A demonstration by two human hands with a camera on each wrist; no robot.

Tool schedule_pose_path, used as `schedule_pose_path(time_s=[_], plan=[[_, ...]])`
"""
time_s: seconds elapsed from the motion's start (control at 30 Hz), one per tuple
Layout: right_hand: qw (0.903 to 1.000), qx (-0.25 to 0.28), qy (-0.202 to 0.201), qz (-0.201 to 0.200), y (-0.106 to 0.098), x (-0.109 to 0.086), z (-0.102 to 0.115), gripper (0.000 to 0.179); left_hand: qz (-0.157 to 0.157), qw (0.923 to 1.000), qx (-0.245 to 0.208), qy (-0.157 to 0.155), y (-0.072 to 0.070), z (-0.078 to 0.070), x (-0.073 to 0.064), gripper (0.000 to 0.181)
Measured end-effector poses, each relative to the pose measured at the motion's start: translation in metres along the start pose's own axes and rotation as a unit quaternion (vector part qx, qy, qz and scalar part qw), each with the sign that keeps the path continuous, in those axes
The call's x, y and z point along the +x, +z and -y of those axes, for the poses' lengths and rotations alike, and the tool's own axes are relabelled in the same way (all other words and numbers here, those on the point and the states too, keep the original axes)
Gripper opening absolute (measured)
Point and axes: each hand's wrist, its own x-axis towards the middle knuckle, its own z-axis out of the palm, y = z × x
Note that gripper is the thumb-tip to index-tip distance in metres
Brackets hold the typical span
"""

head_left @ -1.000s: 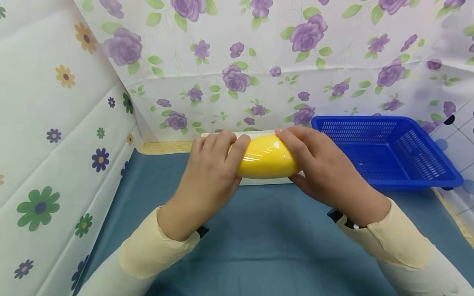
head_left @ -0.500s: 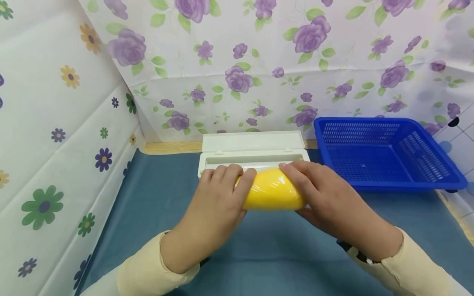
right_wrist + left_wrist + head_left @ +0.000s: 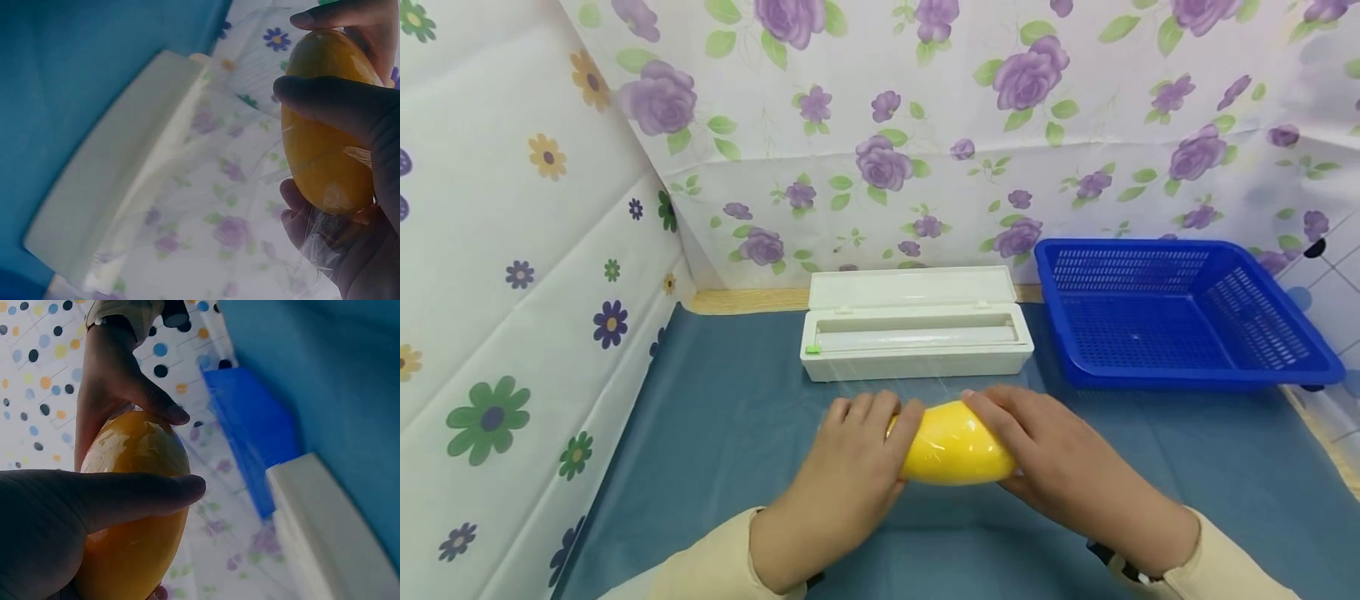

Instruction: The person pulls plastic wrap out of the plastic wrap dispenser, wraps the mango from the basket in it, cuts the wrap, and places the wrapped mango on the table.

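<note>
A glossy yellow oval fruit (image 3: 957, 447), mango-like in shape, is held level above the cloth with clear film around it. My left hand (image 3: 848, 482) grips its left end and my right hand (image 3: 1067, 477) its right end, thumbs on the near side in the wrist views. Behind stands a white cling film dispenser (image 3: 917, 365), lid raised, with a film roll (image 3: 917, 337) inside. A thin sheet of cling film (image 3: 250, 178) stretches between dispenser and fruit; loose film (image 3: 326, 240) bunches by my right fingers. The fruit's ends are partly hidden by my hands.
To the right of the dispenser sits a blue plastic basket (image 3: 1210, 377) with slotted sides. A blue-green cloth (image 3: 722, 442) covers the table. Flower-printed sheets (image 3: 820, 75) rise at the back and left.
Both hands have drawn the fruit back toward the body and lower in the head view. The dispenser, earlier mostly covered by them, now shows fully, with film stretched out from it.
</note>
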Motion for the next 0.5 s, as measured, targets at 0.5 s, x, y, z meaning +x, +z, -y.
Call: schedule_pose_path(time_s=[0.5], plan=[[0.9987, 0.013, 0.022, 0.045, 0.048, -0.021, 0.004, 0.107, 0.094, 0.9952, 0.004, -0.026, 0.040, -0.002, -0.024, 0.070]])
